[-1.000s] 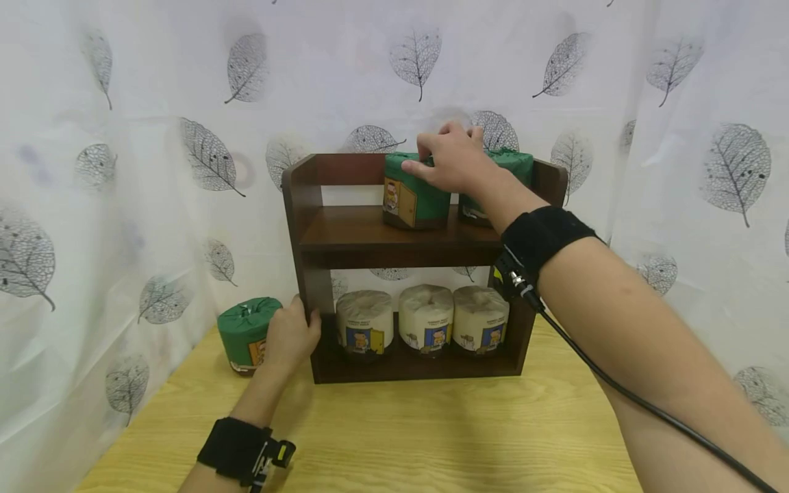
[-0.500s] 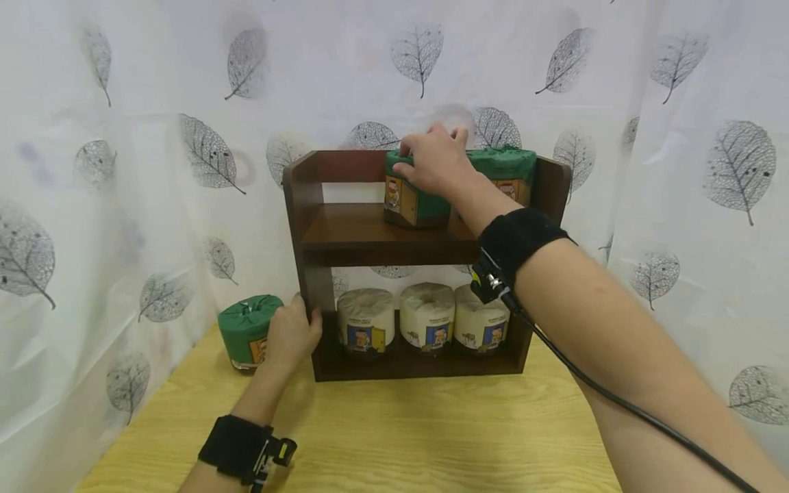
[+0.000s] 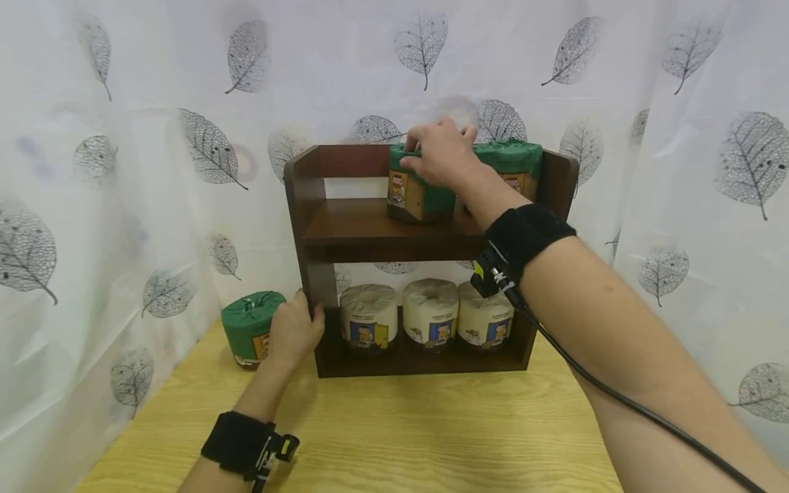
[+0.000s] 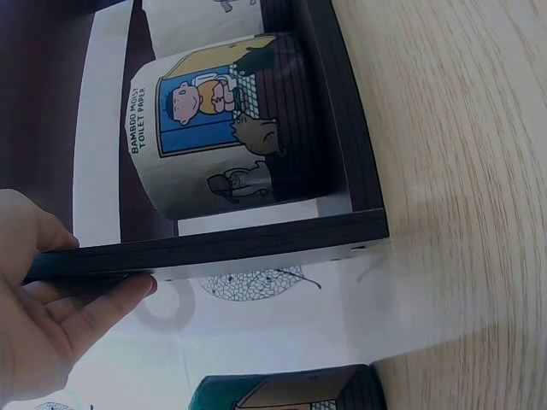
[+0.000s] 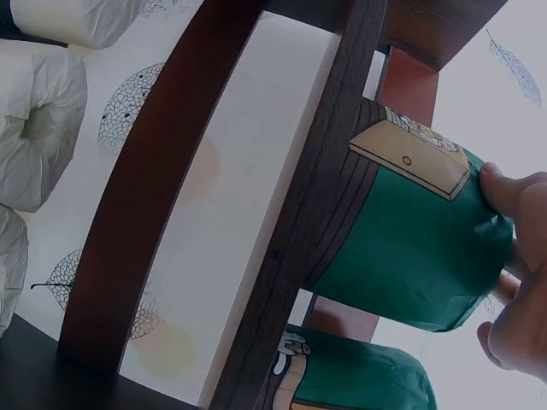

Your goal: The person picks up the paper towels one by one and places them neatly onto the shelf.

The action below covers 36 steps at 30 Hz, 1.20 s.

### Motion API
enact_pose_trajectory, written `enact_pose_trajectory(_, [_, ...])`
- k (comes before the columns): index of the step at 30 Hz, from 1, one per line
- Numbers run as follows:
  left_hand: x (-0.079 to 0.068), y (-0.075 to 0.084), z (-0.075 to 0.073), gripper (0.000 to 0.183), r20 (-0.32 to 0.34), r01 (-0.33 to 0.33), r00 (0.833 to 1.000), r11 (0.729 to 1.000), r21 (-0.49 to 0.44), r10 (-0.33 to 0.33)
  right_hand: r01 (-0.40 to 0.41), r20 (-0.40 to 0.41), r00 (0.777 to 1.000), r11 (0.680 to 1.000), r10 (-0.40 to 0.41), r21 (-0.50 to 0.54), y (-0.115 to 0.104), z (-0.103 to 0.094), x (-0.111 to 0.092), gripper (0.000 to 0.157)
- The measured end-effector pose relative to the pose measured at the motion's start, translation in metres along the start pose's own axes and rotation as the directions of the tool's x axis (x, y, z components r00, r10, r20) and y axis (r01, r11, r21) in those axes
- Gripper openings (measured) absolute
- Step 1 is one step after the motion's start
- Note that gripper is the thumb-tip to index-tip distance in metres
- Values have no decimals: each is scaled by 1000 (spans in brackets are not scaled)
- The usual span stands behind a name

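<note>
My right hand point(image 3: 442, 156) holds a green-wrapped toilet roll point(image 3: 425, 202) by its top, in the middle of the upper shelf. In the right wrist view its thumb lies on the near side of the wrapper and other fingers reach behind. A second green toilet roll point(image 3: 511, 161) stands to the right, partly hidden by that arm. My left hand point(image 3: 296, 332) grips the left side panel point(image 4: 214, 249) of the dark wooden shelf point(image 3: 370, 236), thumb inside and fingers outside. Left of this hand, a third green toilet roll point(image 3: 249, 329) stands on the table.
Three cream toilet rolls, the left one point(image 3: 368, 318) included, stand on the lower shelf. A light wood-grain table point(image 3: 419, 431) bears the shelf. Behind hangs a white curtain point(image 3: 333, 61) with leaf prints. A black cable point(image 3: 616, 387) runs along the right forearm.
My right hand and forearm have shifted slightly left over the green toilet roll, uncovering more of the second green one. My left hand keeps its grip on the shelf. The view has tilted slightly.
</note>
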<state>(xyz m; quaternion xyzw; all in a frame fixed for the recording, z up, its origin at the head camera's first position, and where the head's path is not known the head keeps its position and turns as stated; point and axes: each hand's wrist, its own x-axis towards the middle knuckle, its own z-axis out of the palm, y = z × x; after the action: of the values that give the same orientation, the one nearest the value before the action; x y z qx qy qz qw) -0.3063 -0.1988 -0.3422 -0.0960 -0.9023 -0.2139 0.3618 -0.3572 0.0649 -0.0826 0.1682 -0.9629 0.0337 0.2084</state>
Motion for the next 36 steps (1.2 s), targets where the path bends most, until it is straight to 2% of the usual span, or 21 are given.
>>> enact_pose_trajectory(10, [0,1,0,25,-3,4,1000,1000,2,-4,23,19,1000,999,-24,44,11,-4,-2,28])
enact_pose_trajectory(21, [0,1,0,24,-3,6,1000,1000,-1,-6,70,77,994,995,-76,78,31,-13,-3,25])
enact_pose_trajectory(27, [0,1,0,23,9,11,1000,1000,-7,-11,91,104,990,994,-96,58,39,-20,-4,21])
enact_pose_trajectory(36, [-1,0,0,22,5,12,1000,1000,-14,-12,110,77,991,994,-111,7,39,-22,-7,20])
